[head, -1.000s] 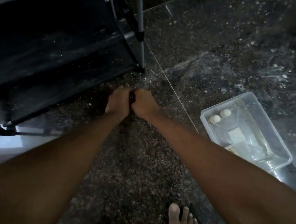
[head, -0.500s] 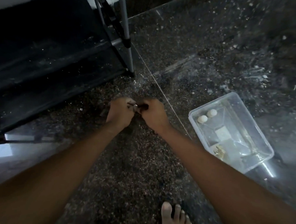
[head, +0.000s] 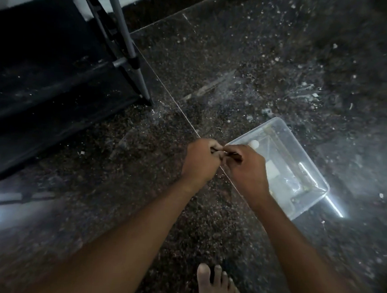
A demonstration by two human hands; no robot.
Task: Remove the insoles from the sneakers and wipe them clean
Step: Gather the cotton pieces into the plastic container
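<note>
My left hand and my right hand meet knuckle to knuckle above the dark speckled floor, fingers curled. Between them they pinch a small dark object; too little of it shows to tell what it is. No sneaker or insole is in view.
A clear plastic tub with small white items inside sits on the floor just right of my hands. A black shoe rack with grey metal legs fills the left side. My bare foot stands at the bottom edge.
Both hands have risen from the floor near the rack and shifted right toward the tub, still joined on the small dark object. The view has tilted with them.
</note>
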